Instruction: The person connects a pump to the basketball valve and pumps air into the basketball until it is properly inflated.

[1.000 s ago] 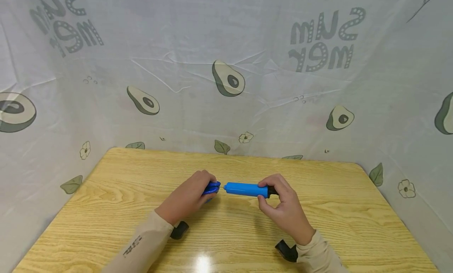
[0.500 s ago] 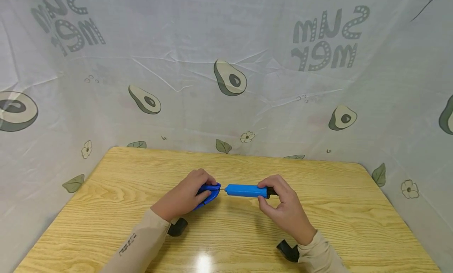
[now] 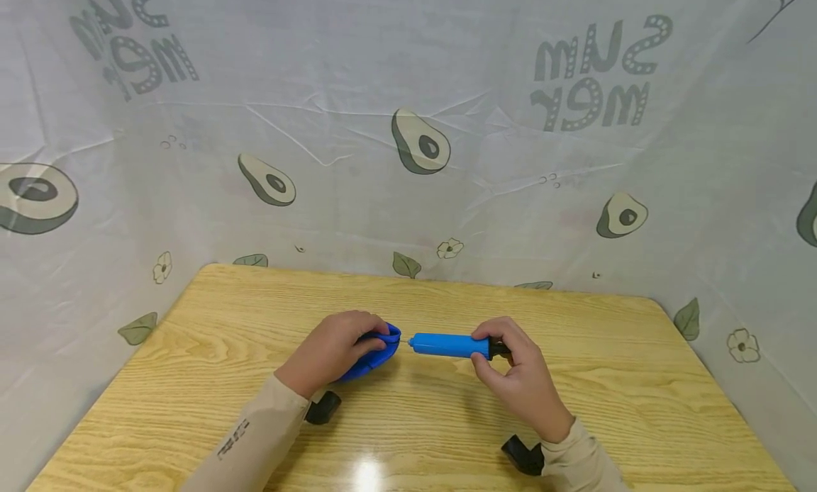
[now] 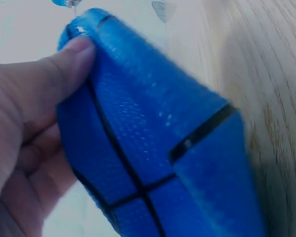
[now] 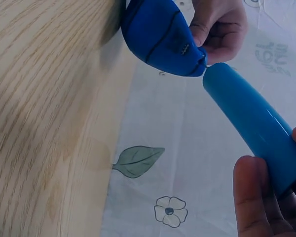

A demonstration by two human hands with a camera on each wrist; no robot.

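Note:
A limp, folded blue ball with black seam lines (image 4: pixel 133 118), like a deflated basketball, is pinched between the thumb and fingers of my left hand (image 3: pixel 328 354). In the left wrist view its skin sags in creases below the thumb. My right hand (image 3: pixel 526 382) grips the rear end of a blue hand pump (image 3: pixel 449 345), close to its black handle (image 3: pixel 499 348). The pump lies nearly level, its thin needle (image 3: pixel 405 342) pointing left with the tip right at the ball's pinched edge. The right wrist view also shows the pump barrel (image 5: pixel 251 128) aimed at the ball (image 5: pixel 160 37).
Both hands work over a wood-grain table (image 3: pixel 408 435). A pale curtain (image 3: pixel 332 215) printed with avocados and leaves stands behind and at the sides. Black curved pieces sit by the left wrist (image 3: pixel 323 408) and the right wrist (image 3: pixel 523 456).
The left hand has shifted its hold on the ball, and more of the ball now shows below the fingers. The right hand and pump have moved only slightly to the right.

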